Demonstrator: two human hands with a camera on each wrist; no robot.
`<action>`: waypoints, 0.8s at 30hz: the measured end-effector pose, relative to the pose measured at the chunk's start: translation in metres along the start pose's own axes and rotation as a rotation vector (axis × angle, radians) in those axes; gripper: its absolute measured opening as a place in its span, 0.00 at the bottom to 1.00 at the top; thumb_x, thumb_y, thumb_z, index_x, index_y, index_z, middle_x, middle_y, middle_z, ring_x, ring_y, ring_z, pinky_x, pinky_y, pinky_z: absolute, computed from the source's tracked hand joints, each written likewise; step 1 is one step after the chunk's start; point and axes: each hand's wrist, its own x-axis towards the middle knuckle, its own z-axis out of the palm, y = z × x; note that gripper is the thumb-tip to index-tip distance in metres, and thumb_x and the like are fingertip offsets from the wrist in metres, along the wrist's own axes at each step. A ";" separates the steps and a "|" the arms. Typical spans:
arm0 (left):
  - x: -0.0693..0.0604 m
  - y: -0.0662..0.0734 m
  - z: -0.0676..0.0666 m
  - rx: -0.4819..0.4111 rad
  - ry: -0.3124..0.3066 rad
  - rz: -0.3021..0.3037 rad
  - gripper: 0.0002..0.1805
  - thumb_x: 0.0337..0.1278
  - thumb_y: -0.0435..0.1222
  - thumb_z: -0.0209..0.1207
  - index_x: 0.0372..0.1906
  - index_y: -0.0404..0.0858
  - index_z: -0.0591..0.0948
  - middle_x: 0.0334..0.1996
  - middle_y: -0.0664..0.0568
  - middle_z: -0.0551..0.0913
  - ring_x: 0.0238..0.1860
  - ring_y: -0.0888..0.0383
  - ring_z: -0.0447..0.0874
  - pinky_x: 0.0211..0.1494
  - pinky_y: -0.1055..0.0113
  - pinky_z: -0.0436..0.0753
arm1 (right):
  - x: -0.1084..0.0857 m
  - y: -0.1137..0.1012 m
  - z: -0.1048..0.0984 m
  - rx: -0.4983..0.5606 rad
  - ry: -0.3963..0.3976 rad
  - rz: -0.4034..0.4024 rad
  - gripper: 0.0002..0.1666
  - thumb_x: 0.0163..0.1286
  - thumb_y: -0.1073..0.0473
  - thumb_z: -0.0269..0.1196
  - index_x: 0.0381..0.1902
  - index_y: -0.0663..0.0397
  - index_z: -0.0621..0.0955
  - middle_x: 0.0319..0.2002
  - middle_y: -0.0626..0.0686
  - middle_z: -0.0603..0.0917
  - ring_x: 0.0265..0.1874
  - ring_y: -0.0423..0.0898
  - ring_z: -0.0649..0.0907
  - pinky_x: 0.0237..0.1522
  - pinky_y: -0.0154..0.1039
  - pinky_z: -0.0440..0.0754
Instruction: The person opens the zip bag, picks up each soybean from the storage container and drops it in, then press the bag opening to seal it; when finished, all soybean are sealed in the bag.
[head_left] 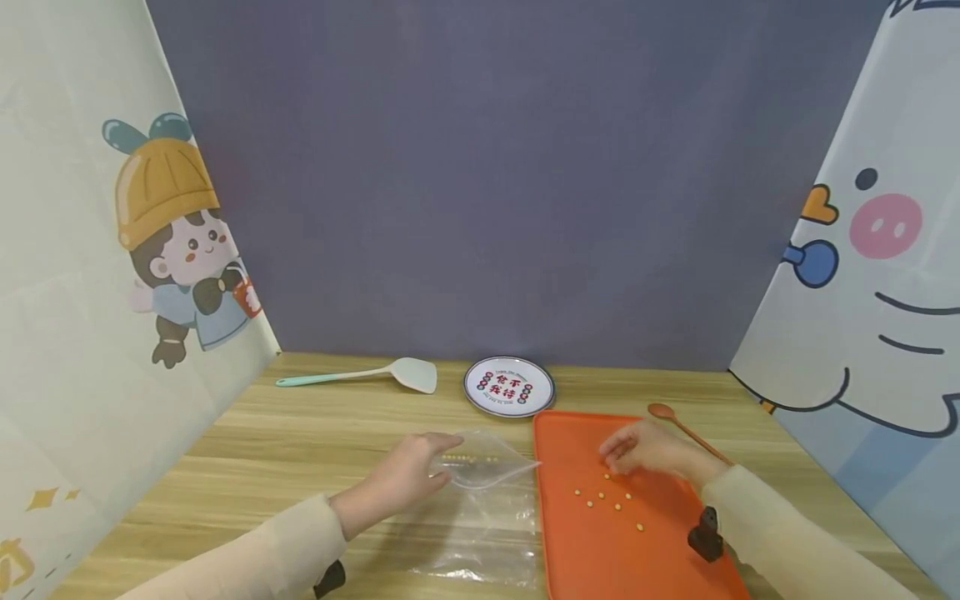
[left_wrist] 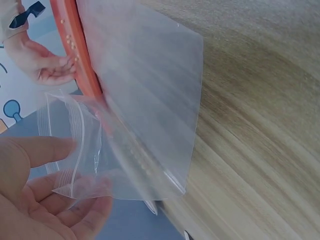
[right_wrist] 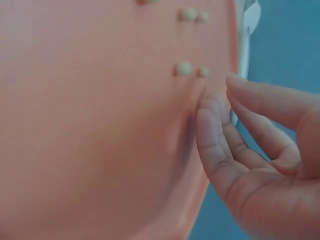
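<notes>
My left hand (head_left: 401, 483) holds a clear zip-lock bag (head_left: 495, 529) by its mouth, which gapes toward the right. In the left wrist view the thumb (left_wrist: 47, 150) lies on one side of the mouth and the fingers lie behind the film. A row of small yellow beans (head_left: 468, 458) shows through the plastic near the top. Over the orange tray (head_left: 585, 562) hovers my right hand (head_left: 645, 450), fingers bent and thumb tip a little apart from them, nothing visible between. Several loose beans (head_left: 618, 507) lie on the tray just below it.
A white oval plate (head_left: 510, 387) with red lettering sits behind the tray. At the back left lies a white spatula (head_left: 412, 375) with a mint handle. A brown wooden spoon (head_left: 663, 411) lies right of the tray, partly behind the right forearm.
</notes>
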 end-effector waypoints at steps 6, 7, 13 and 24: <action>0.000 0.000 0.000 -0.007 0.000 -0.004 0.26 0.47 0.29 0.67 0.56 0.30 0.78 0.56 0.38 0.81 0.57 0.40 0.80 0.62 0.49 0.80 | -0.001 0.006 0.004 0.021 -0.028 -0.008 0.18 0.54 0.76 0.65 0.45 0.75 0.80 0.35 0.58 0.83 0.33 0.45 0.82 0.37 0.39 0.87; 0.000 0.000 -0.001 -0.013 -0.003 -0.009 0.26 0.47 0.29 0.67 0.56 0.30 0.78 0.56 0.38 0.81 0.57 0.40 0.80 0.61 0.49 0.80 | -0.001 0.006 0.005 0.022 -0.023 -0.008 0.18 0.53 0.76 0.66 0.44 0.75 0.80 0.34 0.57 0.83 0.32 0.44 0.82 0.36 0.38 0.87; -0.001 0.001 -0.001 -0.014 -0.008 -0.027 0.26 0.47 0.29 0.67 0.56 0.31 0.78 0.56 0.38 0.81 0.57 0.40 0.80 0.61 0.49 0.80 | 0.003 0.008 0.010 -0.009 0.018 0.007 0.14 0.53 0.73 0.69 0.40 0.71 0.82 0.29 0.53 0.81 0.28 0.43 0.79 0.30 0.36 0.84; -0.001 0.000 0.000 -0.009 -0.006 -0.033 0.26 0.47 0.29 0.67 0.56 0.31 0.78 0.56 0.39 0.81 0.58 0.41 0.79 0.62 0.49 0.80 | 0.004 0.006 0.008 -0.055 0.003 0.013 0.10 0.60 0.66 0.68 0.37 0.68 0.82 0.32 0.54 0.86 0.30 0.47 0.83 0.32 0.41 0.86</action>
